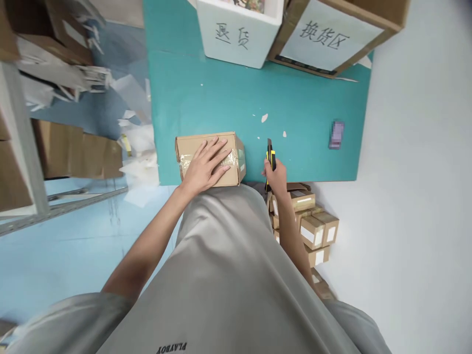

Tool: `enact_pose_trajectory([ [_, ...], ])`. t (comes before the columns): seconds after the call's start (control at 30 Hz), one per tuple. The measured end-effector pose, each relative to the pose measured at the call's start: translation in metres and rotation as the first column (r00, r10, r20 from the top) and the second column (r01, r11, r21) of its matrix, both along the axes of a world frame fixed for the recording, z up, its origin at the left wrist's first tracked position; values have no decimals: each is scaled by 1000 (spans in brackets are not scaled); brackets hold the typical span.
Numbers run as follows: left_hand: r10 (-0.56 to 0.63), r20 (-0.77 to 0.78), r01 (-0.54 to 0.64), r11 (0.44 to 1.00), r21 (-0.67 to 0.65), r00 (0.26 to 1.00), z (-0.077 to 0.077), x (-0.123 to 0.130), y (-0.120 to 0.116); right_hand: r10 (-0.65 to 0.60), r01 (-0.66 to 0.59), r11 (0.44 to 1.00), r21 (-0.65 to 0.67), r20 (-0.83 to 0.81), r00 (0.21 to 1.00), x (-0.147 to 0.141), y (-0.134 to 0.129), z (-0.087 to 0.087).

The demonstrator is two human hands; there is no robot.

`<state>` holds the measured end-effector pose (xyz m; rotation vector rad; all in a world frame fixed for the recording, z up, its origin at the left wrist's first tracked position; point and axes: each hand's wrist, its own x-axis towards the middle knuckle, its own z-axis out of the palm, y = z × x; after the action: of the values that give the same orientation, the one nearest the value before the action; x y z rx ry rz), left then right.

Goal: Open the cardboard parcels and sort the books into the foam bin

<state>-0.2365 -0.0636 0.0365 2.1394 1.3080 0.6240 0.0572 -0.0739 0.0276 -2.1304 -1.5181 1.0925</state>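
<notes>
A brown cardboard box (186, 144) with clear tape across its top lies at the near edge of the table. My left hand (206, 166) rests flat on the box, fingers spread. To the right of the box, my right hand (276, 176) is closed round a black and yellow box cutter (271, 153). The cutter points away from me, over the table's near edge, and stands apart from the box. Whether its blade is out is hard to make out.
The green tabletop (177, 98) bears small white scraps (264, 118) and a blurred purplish item (336, 134). A white bin (236, 37) and a labelled carton (328, 37) stand at the far side. Parcels (313, 231) are stacked below right; shelves with boxes (59, 147) are left.
</notes>
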Motion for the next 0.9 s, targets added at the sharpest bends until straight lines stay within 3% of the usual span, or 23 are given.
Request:
enact_pose_trajectory([
  [0.07,45,3,-45,999,0,999,-2,-15,-6,-135,123,988,-91,-140,981,-6,19,-52],
  [0.13,81,21,-81,997,-5,997,-6,-25,-12,-220,179,968,-176,-254,942,-20,30,-91],
  [0.2,105,45,-104,994,-12,993,-8,-29,-17,-250,181,955,-233,-313,916,-34,33,-113],
  [0.3,161,76,-160,987,-21,984,-4,-24,-26,-236,156,955,-253,-328,915,-47,29,-122],
  [0.47,322,230,-314,947,-72,918,22,-7,-37,-208,153,970,-188,-323,923,-26,9,-99],
  [0.53,389,324,-358,921,-152,862,28,-4,-38,-152,137,987,-80,-239,959,-2,0,-79],
  [0.6,446,417,-368,893,-258,792,23,-3,-38,-99,101,995,16,-78,992,24,-5,-56],
  [0.67,489,501,-334,867,-371,714,7,-1,-37,-64,56,995,81,100,993,46,-7,-34],
  [0.77,539,553,-247,821,-516,636,-33,11,-39,-44,-4,990,139,346,937,62,-7,-14],
  [0.9,539,503,-190,787,-587,676,-79,32,-41,-72,9,991,130,490,869,55,-14,-18],
])
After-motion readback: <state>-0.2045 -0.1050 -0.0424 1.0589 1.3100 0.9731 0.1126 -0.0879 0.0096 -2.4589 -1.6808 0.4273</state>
